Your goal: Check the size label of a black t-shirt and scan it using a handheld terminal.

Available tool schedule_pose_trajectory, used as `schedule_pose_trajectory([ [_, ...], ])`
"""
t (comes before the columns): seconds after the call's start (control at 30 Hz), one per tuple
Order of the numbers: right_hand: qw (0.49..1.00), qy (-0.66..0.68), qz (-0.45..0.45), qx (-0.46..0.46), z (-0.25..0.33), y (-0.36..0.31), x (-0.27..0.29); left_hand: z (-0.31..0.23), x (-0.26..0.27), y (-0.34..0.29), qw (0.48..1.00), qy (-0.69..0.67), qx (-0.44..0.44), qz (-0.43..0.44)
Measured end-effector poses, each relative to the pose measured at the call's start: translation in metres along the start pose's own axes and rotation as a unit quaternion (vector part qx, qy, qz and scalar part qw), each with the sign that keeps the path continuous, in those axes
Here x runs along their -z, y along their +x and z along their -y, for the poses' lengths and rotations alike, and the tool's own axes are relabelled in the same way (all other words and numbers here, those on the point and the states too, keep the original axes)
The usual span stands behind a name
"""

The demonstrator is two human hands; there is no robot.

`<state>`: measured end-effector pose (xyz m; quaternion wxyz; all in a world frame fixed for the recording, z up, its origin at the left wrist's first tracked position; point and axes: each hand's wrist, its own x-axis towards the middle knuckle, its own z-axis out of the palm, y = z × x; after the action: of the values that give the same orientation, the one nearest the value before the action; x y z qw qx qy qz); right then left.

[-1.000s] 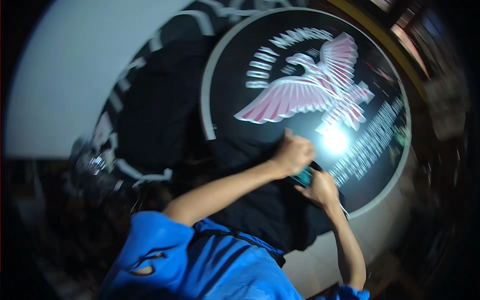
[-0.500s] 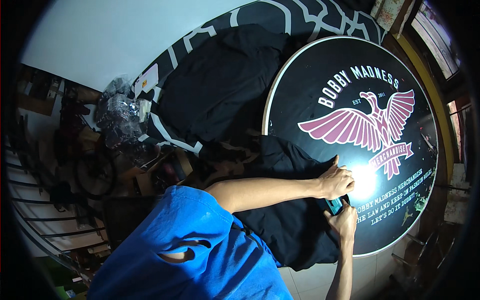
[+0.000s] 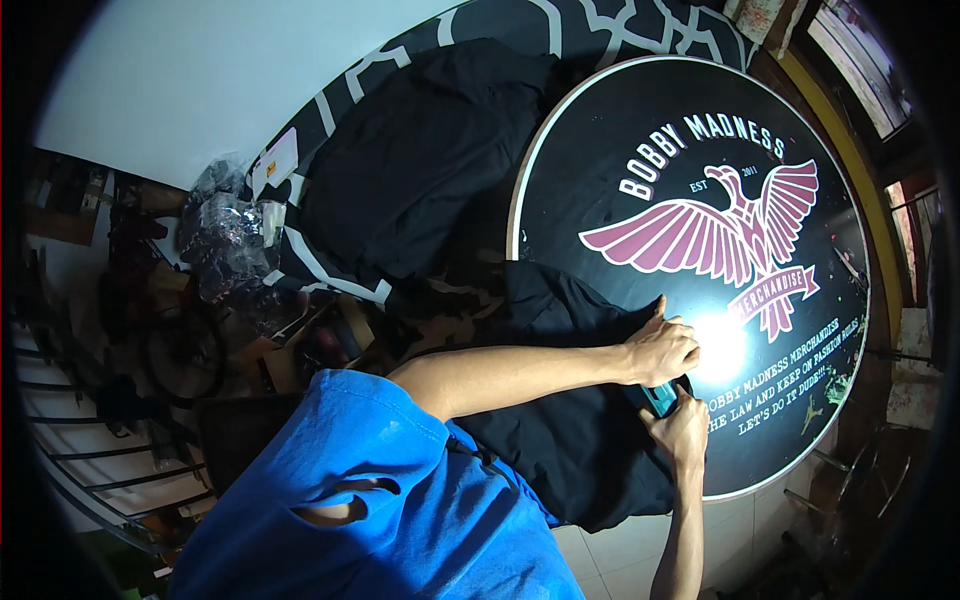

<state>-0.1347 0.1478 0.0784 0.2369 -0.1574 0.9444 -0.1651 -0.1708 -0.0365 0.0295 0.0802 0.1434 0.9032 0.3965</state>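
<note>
A small teal object (image 3: 659, 398) with a dark edge lies between my two hands, at the near left part of a round black tabletop. My right hand (image 3: 681, 430) grips it from below, thumb along its near side. Just above, my left hand (image 3: 660, 350) is closed with the fingers curled and the thumb raised, against the object's upper end. What its fingers hold is hidden. Black cloth (image 3: 570, 440) lies under my left forearm and around both hands, draped over the table's edge. The object's exact kind cannot be made out.
The round tabletop (image 3: 600, 130) bears a pink winged bird print and a bright light reflection. A larger black cloth (image 3: 420, 160) lies on the patterned surface at the back left. Crumpled clear plastic (image 3: 220, 220) and a white card (image 3: 275, 162) are beside it. Metal rails (image 3: 110, 460) stand at left.
The whole view has shifted slightly, so things sit a little further left and up. Both hands stay around the teal object, with hardly any change in their hold.
</note>
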Motion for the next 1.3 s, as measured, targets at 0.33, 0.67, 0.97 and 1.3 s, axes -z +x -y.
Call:
schedule_pose_trajectory([
  [0.33,1.0,0.014,0.001,0.011,0.01,0.003,0.004,0.006,0.004,-0.002,0.999,-0.007,0.009,-0.041],
  [0.67,1.0,-0.008,0.011,0.022,-0.001,-0.002,0.005,-0.01,0.014,0.003,1.0,-0.003,0.008,-0.004],
  [0.97,0.999,0.006,0.006,0.039,-0.005,-0.002,0.003,-0.007,0.01,0.004,0.999,0.001,-0.007,-0.045],
  [1.3,0.998,0.011,0.01,0.053,-0.004,-0.002,0.004,-0.008,0.017,0.003,1.0,0.008,-0.013,-0.021],
])
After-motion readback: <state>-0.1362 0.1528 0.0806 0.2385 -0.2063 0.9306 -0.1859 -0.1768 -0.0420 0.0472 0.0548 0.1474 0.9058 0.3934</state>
